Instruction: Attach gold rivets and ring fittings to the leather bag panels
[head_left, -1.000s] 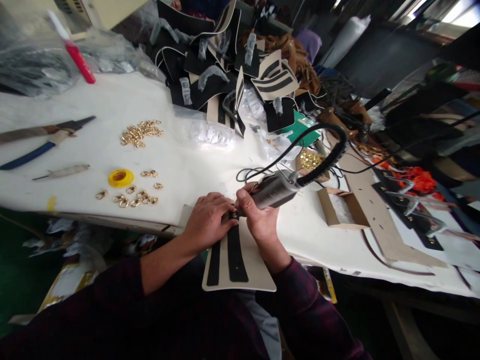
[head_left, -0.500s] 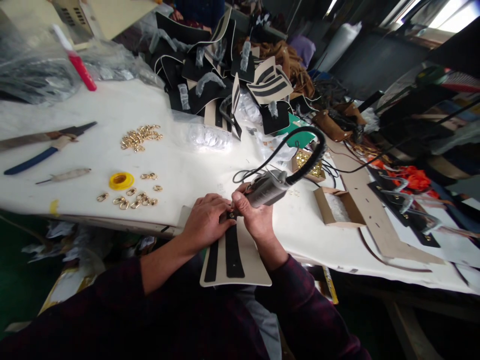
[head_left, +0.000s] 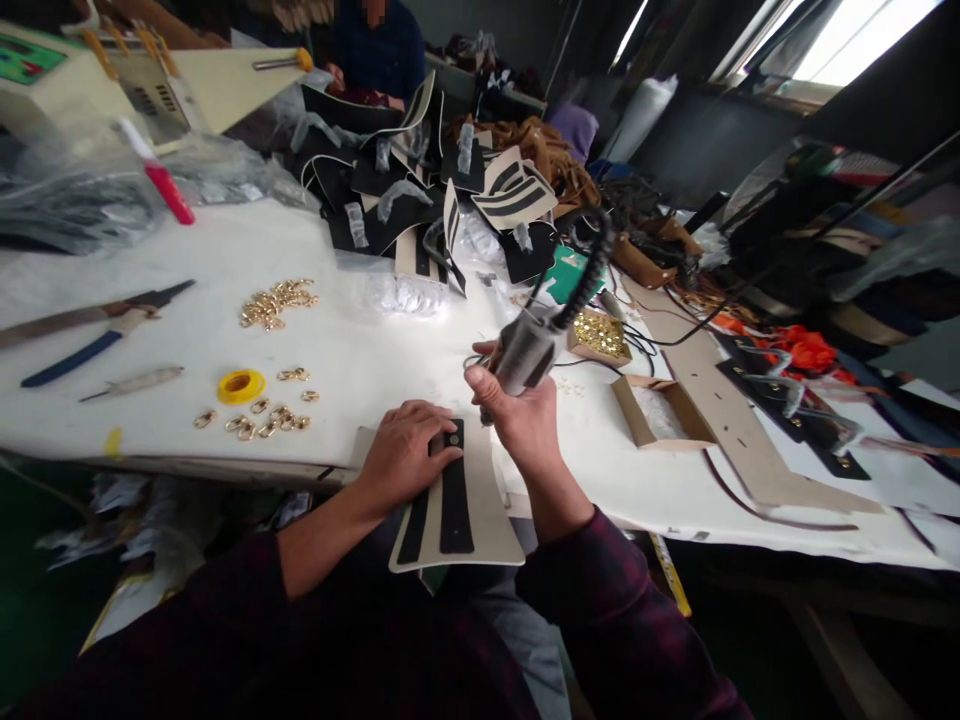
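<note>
My right hand (head_left: 525, 415) is wrapped round a grey metal power tool (head_left: 521, 350) with a thick black cord, raised just right of the beige panel. The beige panel (head_left: 487, 500) with black strips hangs over the table's front edge. My left hand (head_left: 405, 450) presses on its upper part, thumb and fingers on either side of a black strip (head_left: 455, 510). A small round metal piece shows near the top of that strip, beside my fingertips. The tool's tip is clear of the panel.
Gold clasps (head_left: 277, 303), a yellow tape roll (head_left: 241, 386), an awl (head_left: 142, 383) and pliers (head_left: 90, 350) lie left. Finished-looking black and beige pieces (head_left: 517, 190) are heaped behind. Boxes (head_left: 660, 412) stand right. A person (head_left: 382, 50) sits at the back.
My right hand has lifted the tool off the panel and moved it right, uncovering the round metal piece. My left hand stays on the panel. The view has tilted up slightly.
</note>
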